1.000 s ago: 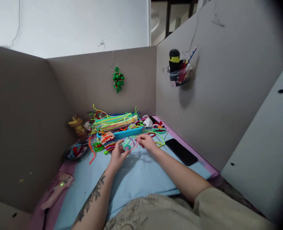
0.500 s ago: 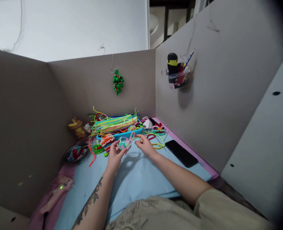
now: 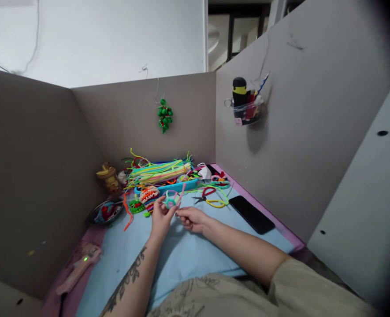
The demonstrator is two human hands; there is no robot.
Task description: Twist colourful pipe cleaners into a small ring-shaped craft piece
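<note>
My left hand [image 3: 160, 219] holds up a small piece [image 3: 171, 199] made of green and pink pipe cleaners, pinched between thumb and fingers above the light blue mat [image 3: 188, 251]. My right hand [image 3: 190, 218] sits just right of it and grips the lower end of a pink pipe cleaner strand [image 3: 180, 196] that runs up to the piece. Both hands are close together over the middle of the mat.
A blue tray [image 3: 168, 186] heaped with bright pipe cleaners stands at the back. Red-handled scissors [image 3: 204, 195], a black phone [image 3: 251, 214], finished woven pieces [image 3: 146, 196], a dark bowl [image 3: 105, 211] and a pink glue gun [image 3: 79, 267] lie around. Cardboard walls enclose the desk.
My right hand pulled back toward me and lower, drawing the pink strand down. My left hand lifted the piece slightly and turned it upright.
</note>
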